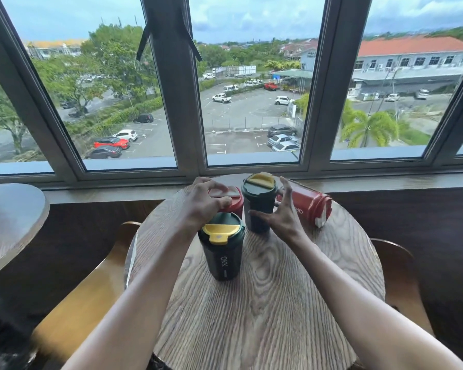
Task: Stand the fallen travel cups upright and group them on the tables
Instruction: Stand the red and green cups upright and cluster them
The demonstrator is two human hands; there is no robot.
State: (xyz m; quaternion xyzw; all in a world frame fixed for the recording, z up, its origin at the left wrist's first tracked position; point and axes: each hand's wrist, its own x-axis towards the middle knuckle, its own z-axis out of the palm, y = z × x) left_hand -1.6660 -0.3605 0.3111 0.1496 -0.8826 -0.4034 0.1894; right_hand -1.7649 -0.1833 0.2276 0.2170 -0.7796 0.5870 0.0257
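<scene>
On the table (pixel 265 303), 3 cups (pixel 222 247) stand upright; a 4th cup (pixel 309 202) lies right of them.

Daylight pours through a wide grey-framed window (pixel 177 102) overlooking a car park (pixel 241 121). Below it, dark wood panelling (pixel 412 209), a round wood-grain desk (pixel 265 303), curved wooden chairs (pixel 86 303) either side.

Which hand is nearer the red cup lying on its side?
Right. The right hand hovers open just beside the fallen red cup; the left hand is farther left, over the upright red cup.

Near table (pixel 265 316) clear — cups (pixel 222 247) crowd far side.
</scene>
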